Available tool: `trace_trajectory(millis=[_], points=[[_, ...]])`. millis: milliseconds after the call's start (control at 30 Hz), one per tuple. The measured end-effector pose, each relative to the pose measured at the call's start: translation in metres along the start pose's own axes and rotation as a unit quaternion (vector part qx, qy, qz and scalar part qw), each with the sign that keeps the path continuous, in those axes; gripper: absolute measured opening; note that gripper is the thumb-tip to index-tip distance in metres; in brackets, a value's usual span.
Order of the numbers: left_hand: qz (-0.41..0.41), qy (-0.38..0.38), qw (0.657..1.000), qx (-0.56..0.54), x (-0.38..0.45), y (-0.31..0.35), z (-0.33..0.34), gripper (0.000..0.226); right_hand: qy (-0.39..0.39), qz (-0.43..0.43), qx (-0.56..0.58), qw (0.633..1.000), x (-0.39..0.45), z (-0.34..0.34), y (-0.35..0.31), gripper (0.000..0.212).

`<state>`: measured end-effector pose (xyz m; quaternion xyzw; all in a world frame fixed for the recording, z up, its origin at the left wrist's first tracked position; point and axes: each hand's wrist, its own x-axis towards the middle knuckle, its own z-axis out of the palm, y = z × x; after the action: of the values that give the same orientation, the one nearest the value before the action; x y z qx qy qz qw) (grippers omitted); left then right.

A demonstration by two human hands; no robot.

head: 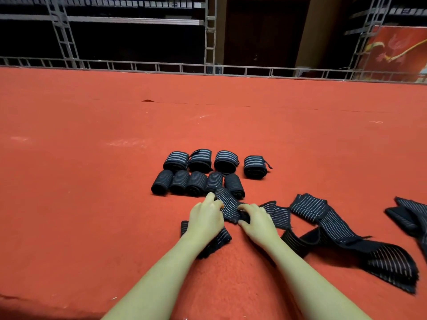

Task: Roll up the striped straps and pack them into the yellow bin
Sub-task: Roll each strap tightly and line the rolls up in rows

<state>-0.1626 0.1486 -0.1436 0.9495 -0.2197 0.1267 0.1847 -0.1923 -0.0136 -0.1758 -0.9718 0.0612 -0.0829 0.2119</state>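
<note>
Low over red carpet (92,181), left hand (204,219); right hand (257,221); both curled, pinching striped strap (227,204).

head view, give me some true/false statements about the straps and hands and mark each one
1. Both hands hold the same strap. True: the left hand and right hand grip it between them.
2. Nine rolled straps sit on the red carpet beyond the hands. True: four in the far row, five in the near row.
3. The yellow bin stands beside the rolls. False: no yellow bin is in view.
4. The loose, unrolled straps lie to the person's left. False: they lie mostly to the right.
5. The rolls are stacked in a pile. False: they lie side by side in two rows.
</note>
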Motion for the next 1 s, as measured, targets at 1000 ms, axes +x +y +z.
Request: trace_trajectory(millis=[1000], points=[[0.065,0.179,0.982,-0.009,0.001,-0.004,0.046,0.011,0.078,-0.014,-0.020,0.997,0.006,0.018,0.005,0.035]])
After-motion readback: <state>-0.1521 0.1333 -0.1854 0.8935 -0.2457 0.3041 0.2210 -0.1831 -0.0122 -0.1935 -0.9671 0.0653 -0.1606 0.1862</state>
